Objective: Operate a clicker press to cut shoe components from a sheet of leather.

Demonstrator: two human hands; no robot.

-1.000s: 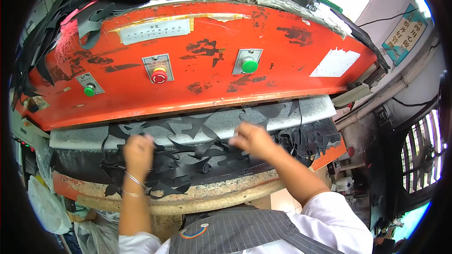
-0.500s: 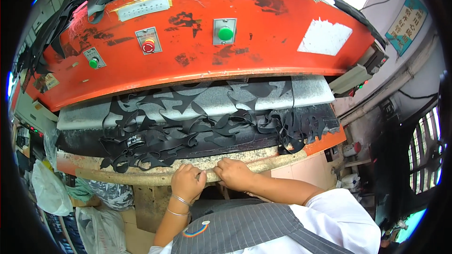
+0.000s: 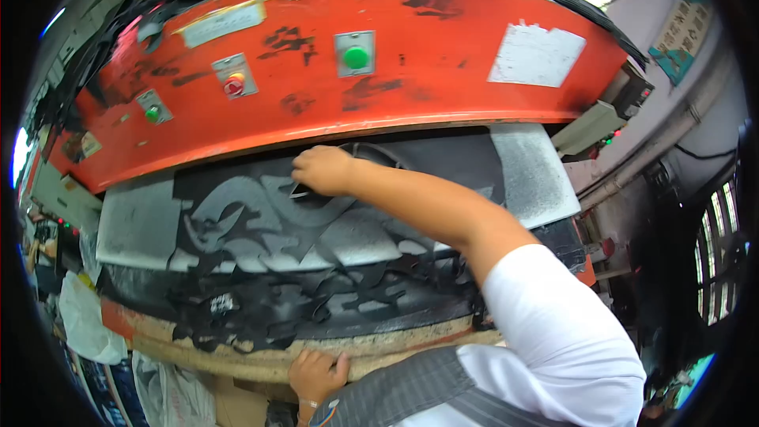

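My right hand [image 3: 322, 170] reaches far over the pale cutting board [image 3: 534, 162], under the front of the orange press [image 3: 443, 55]. Its fingers are closed on a dark, curved cutting die [image 3: 381, 153], partly hidden by the hand and forearm. Around it a black sheet [image 3: 443, 154] lies flat on the board, with curved cut-out gaps showing grey. My left hand [image 3: 316, 373] rests on the worn front ledge [image 3: 237, 365], thumb apart from the fingers, holding nothing visible. Between ledge and board hangs a tangle of black scrap webbing [image 3: 261, 308].
On the press front sit a large green button [image 3: 356, 57], a red stop button [image 3: 234, 85] and a smaller green button [image 3: 153, 113]. White plastic bags [image 3: 87, 316] stand at the left. A pipe [image 3: 664, 138] runs along the right wall.
My right hand has left the ledge and reached forward to the die on the board. My left hand stays at the ledge. More black sheet now covers the board; the view has shifted.
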